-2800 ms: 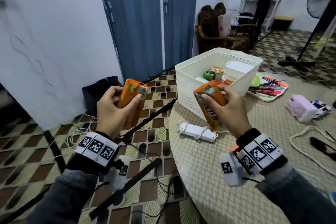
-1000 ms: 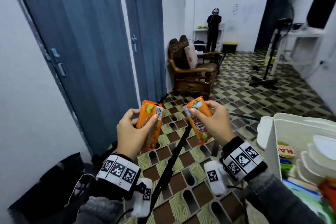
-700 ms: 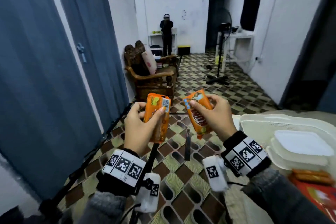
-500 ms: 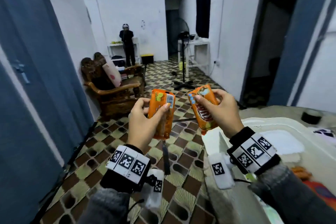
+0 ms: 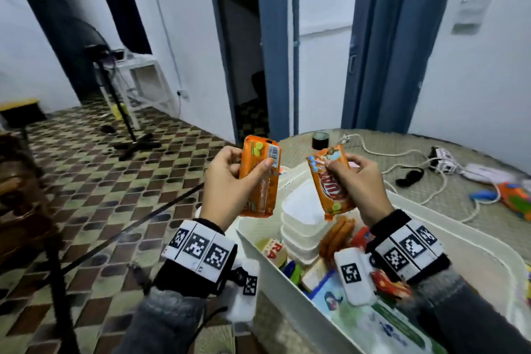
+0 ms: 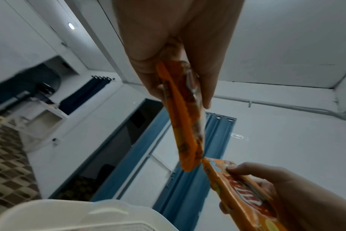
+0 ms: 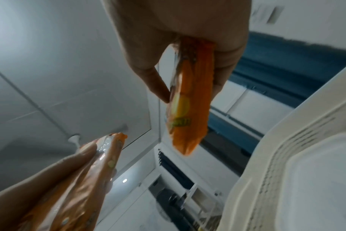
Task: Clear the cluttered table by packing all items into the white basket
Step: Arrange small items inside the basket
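Left hand [image 5: 230,181] grips an orange packet [image 5: 260,178], upright. Right hand [image 5: 359,184] grips a second orange packet [image 5: 330,181], above the white basket [image 5: 290,290].

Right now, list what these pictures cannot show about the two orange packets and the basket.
- Left orange packet: brand face turned away, head view; left hand covers part.
- Right orange packet: logo blurred, crossed by right hand fingers.
- White basket: near end cut off by the frame; contents partly hidden by the right wrist.
- Both wrist views: packets edge-on, print unreadable.
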The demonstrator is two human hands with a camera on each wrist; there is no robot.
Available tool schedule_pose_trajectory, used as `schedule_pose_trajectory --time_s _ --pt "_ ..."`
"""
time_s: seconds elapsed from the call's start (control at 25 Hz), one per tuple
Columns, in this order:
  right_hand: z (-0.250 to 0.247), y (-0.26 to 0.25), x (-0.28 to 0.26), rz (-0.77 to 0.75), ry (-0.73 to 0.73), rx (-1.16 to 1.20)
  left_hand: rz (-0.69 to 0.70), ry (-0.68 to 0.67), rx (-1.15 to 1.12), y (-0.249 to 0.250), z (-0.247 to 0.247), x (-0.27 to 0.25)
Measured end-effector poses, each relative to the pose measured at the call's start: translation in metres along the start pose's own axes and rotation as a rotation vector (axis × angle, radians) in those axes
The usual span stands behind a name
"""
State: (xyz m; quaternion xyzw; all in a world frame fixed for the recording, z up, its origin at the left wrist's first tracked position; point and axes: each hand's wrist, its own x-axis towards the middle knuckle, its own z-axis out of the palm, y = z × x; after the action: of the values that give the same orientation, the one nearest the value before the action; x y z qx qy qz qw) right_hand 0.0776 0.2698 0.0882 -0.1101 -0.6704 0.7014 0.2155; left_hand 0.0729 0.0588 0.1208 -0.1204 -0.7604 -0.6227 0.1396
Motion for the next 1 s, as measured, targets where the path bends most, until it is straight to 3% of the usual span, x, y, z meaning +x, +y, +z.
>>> schedule_pose_trajectory --time_s 0.36,0.68,1.0 --pt "-0.105 0.043 0.047 0.003 0.374 -0.058 0.051 -0.444 0.222 -0.032 0.131 0.061" --pt "-0.130 0.088 0.042 0.198 0.460 -0.111 -0.029 -0.809 0.435 -0.108 0.199 0.068" --pt "-0.132 0.088 0.035 0.239 0.379 -0.253 0.079 -0.968 0.531 -0.145 0.221 0.052"
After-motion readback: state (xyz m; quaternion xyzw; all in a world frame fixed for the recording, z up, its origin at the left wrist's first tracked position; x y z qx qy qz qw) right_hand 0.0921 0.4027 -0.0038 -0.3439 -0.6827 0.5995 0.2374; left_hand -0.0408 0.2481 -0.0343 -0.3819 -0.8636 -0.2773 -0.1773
